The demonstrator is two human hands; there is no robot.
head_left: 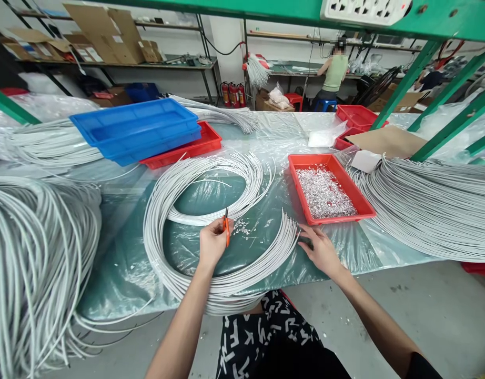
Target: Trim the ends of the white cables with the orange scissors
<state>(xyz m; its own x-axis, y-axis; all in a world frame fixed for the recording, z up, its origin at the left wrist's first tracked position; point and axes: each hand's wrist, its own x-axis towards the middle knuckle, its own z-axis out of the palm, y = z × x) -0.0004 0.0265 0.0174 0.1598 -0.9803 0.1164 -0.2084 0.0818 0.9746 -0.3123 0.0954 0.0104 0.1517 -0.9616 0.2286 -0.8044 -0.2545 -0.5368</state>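
Note:
Orange-handled pliers [227, 231] with dark tips pointing away are held in my left hand [214, 241], over the green table [128, 247]. My right hand [319, 247] is at the cut ends of a coil of white cables [234, 281], its thumb and fingers parted around the tip of a cable end; whether it pinches one is too small to tell. The coil curves round below my left hand and links with a second loop behind. Small pale pieces [244, 228] lie between my hands. A red tray [364, 205] full of tiny shiny parts stands just beyond my right hand.
Blue trays [140, 126] rest on a red tray [211, 138] behind the coil. Large cable bundles lie at the left [37, 252] and right [435, 200]. Green frame posts [400, 89] rise at the right. Far behind, a person [334, 71] sits at another bench.

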